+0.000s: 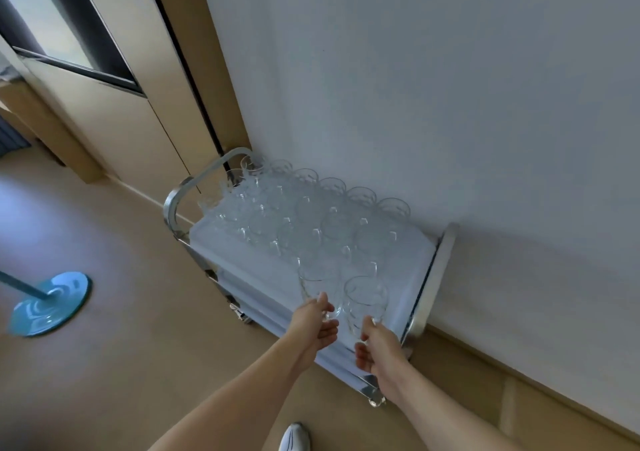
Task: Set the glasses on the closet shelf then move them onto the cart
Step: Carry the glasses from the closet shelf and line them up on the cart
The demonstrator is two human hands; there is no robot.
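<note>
A metal cart [172, 205] with a white cloth on top stands against the wall. Several clear glasses [332, 222] stand on it in rows, filling the far and middle part. At the near end my left hand [320, 322] grips the lower part of one clear glass [317, 282], thumb on top and fingers underneath. Beside it my right hand [375, 346] grips a second clear glass [365, 300] by its base. Both glasses are upright, just over the cloth. Whether they touch the cloth I cannot tell.
A white wall [450, 104] runs behind the cart, with a beige door and a window [69, 35] to the left. On the tan floor at left stands a pole on a teal round base [52, 303]. My white shoe [294, 436] shows at the bottom.
</note>
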